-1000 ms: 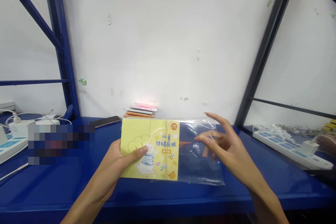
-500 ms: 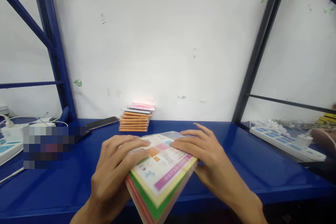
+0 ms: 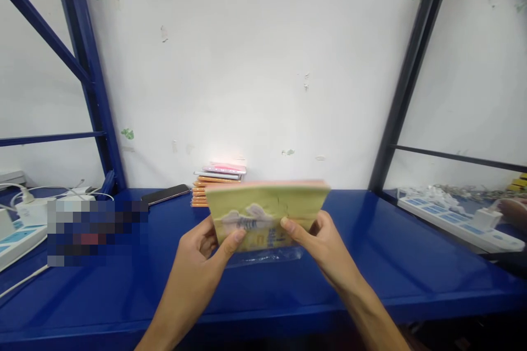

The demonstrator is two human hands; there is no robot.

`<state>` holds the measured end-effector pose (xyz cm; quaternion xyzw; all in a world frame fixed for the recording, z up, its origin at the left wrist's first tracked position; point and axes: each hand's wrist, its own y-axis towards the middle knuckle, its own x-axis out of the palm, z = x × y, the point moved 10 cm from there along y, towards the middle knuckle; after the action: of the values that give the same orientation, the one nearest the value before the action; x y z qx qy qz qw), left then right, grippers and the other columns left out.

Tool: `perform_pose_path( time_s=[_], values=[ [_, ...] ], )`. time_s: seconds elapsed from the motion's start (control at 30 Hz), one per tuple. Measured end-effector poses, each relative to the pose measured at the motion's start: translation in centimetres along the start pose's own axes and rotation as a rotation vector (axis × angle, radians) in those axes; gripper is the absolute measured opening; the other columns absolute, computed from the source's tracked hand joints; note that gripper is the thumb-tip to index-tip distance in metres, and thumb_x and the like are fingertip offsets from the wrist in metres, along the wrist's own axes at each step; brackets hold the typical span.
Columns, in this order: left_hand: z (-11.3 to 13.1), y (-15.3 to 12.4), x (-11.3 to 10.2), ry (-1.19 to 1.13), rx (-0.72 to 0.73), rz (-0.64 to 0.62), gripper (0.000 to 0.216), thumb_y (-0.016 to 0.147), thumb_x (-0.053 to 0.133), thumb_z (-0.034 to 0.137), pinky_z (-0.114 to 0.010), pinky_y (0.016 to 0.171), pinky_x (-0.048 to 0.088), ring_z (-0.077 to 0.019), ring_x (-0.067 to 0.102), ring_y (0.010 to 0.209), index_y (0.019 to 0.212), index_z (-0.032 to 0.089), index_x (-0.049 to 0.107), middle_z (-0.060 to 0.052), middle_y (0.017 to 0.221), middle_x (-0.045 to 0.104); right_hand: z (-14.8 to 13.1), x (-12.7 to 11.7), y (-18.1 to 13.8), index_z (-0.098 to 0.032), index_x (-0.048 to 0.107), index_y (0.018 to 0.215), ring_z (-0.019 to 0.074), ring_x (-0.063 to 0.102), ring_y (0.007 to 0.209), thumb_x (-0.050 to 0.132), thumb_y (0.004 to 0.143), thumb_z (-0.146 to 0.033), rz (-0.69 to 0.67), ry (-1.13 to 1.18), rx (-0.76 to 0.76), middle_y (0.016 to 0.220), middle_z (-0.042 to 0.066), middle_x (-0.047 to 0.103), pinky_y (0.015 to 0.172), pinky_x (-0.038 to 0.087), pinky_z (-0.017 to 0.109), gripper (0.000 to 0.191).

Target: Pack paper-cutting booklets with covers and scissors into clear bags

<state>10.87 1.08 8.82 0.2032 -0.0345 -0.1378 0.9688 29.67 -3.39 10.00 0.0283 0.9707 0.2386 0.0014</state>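
A pack of coloured paper (image 3: pixel 263 203) in a clear plastic wrapper is held up above the desk. Its yellow printed face, with white shapes and blue lettering, is turned towards me and somewhat blurred. My left hand (image 3: pixel 201 263) grips the lower left side, thumb across the front and the other fingers partly hidden behind. At the lower right, my right hand (image 3: pixel 325 249) holds it in the same way, its thumb on the printed face. A loose flap of clear plastic (image 3: pixel 267 256) hangs below the pack's lower edge.
Behind the pack, a stack of thin orange-edged packets (image 3: pixel 200 194) stands near the wall, pink on top. A dark phone (image 3: pixel 165 194) lies to its left. Power strips (image 3: pixel 457 225) with cables are at both sides of the blue desk (image 3: pixel 391 263). Metal posts (image 3: pixel 401 88) frame the desk.
The pack has been tipped up and turned, so its yellow printed face replaces the white labelled one. Both hands have shifted from lying on top to gripping its lower sides with thumbs in front.
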Motion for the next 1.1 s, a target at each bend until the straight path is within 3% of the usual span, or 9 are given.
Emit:
perform_pose_path(
  time_s=[0.17, 0.33, 0.4, 0.5, 0.57, 0.63, 0.77, 0.9, 1.1],
  values=[
    [-1.5, 0.5, 0.0, -0.077, -0.056, 0.026, 0.043, 0.079, 0.08, 0.046, -0.032, 0.085, 0.063, -0.0293, 0.074, 0.106, 0.112, 0.019, 0.074, -0.008, 0.114, 0.08, 1.4, 0.6, 0.5, -0.02, 0.075, 0.115, 0.0262, 0.074, 0.099, 0.076, 0.088, -0.046, -0.047, -0.022, 0.069, 0.109, 0.009, 0.078, 0.08, 0.061, 0.033, 0.037],
    [-3.3, 1.2, -1.4, -0.181, -0.103, 0.103, 0.059, 0.078, 0.082, 0.047, -0.033, 0.08, 0.063, -0.031, 0.073, 0.108, 0.127, 0.018, 0.067, -0.011, 0.124, 0.076, 2.2, 0.0, 1.4, -0.031, 0.05, 0.148, 0.0293, 0.062, 0.128, 0.08, 0.079, -0.058, -0.269, 0.031, 0.041, 0.144, 0.01, 0.063, 0.107, 0.05, 0.044, 0.08],
    [-3.8, 1.3, -2.0, -0.21, -0.122, 0.137, 0.066, 0.076, 0.083, 0.049, -0.033, 0.078, 0.063, -0.032, 0.073, 0.109, 0.131, 0.017, 0.064, -0.013, 0.126, 0.075, 3.2, -2.4, 2.0, -0.034, 0.041, 0.154, 0.0281, 0.056, 0.135, 0.066, 0.089, -0.064, -0.209, -0.138, 0.038, 0.15, 0.009, 0.057, 0.113, 0.044, 0.047, 0.075],
    [-4.4, 1.4, -2.5, -0.234, -0.153, 0.152, 0.071, 0.074, 0.083, 0.052, -0.034, 0.078, 0.062, -0.0328, 0.073, 0.108, 0.132, 0.016, 0.063, -0.014, 0.123, 0.075, 5.8, -5.9, 2.2, -0.033, 0.039, 0.157, 0.029, 0.038, 0.149, 0.047, 0.1, -0.062, -0.109, -0.677, 0.082, 0.162, 0.007, 0.044, 0.122, 0.029, 0.051, 0.065],
    [-4.6, 1.4, -2.5, -0.229, -0.178, 0.143, 0.07, 0.073, 0.084, 0.051, -0.035, 0.078, 0.061, -0.0331, 0.073, 0.105, 0.13, 0.015, 0.063, -0.014, 0.121, 0.076, 8.1, -6.9, 1.9, -0.028, 0.03, 0.162, 0.0329, 0.022, 0.156, 0.045, 0.1, -0.062, -0.16, -0.949, 0.152, 0.168, 0.008, 0.031, 0.125, 0.019, 0.055, 0.073],
    [-4.5, 1.4, -2.4, -0.219, -0.194, 0.142, 0.069, 0.071, 0.085, 0.049, -0.035, 0.077, 0.061, -0.0328, 0.074, 0.102, 0.128, 0.015, 0.064, -0.013, 0.117, 0.077, 10.0, -6.9, 1.5, -0.022, 0.031, 0.163, 0.0366, 0.023, 0.155, 0.047, 0.1, -0.058, -0.248, -1.043, 0.214, 0.167, 0.011, 0.033, 0.124, 0.02, 0.057, 0.073],
    [-3.2, 1.2, -2.2, -0.194, -0.15, 0.159, 0.061, 0.073, 0.082, 0.051, -0.031, 0.071, 0.058, -0.0288, 0.074, 0.094, 0.121, 0.02, 0.064, -0.008, 0.11, 0.078, 10.2, -5.8, 1.3, -0.025, 0.054, 0.149, 0.0294, 0.052, 0.138, 0.056, 0.1, -0.041, -0.335, -0.994, 0.165, 0.15, 0.008, 0.058, 0.116, 0.036, 0.044, 0.052],
    [-1.8, 0.9, -2.7, -0.077, -0.066, 0.212, 0.039, 0.081, 0.076, 0.05, -0.024, 0.066, 0.052, -0.0207, 0.07, 0.083, 0.103, 0.021, 0.062, -0.003, 0.095, 0.074, 9.2, -5.6, 1.6, -0.025, 0.069, 0.129, 0.0264, 0.064, 0.116, 0.06, 0.097, -0.034, -0.313, -0.953, 0.137, 0.125, 0.006, 0.073, 0.099, 0.047, 0.038, 0.034],
    [-1.6, 0.9, -2.9, 0.064, 0.004, 0.252, 0.031, 0.087, 0.069, 0.051, -0.024, 0.066, 0.048, -0.0175, 0.062, 0.075, 0.095, 0.022, 0.061, 0.001, 0.083, 0.065, 9.3, -6.6, 1.4, -0.022, 0.075, 0.082, 0.0263, 0.066, 0.089, 0.068, 0.091, -0.039, -0.255, -0.948, 0.163, 0.091, 0.006, 0.075, 0.073, 0.047, 0.034, 0.021]
  ],
)
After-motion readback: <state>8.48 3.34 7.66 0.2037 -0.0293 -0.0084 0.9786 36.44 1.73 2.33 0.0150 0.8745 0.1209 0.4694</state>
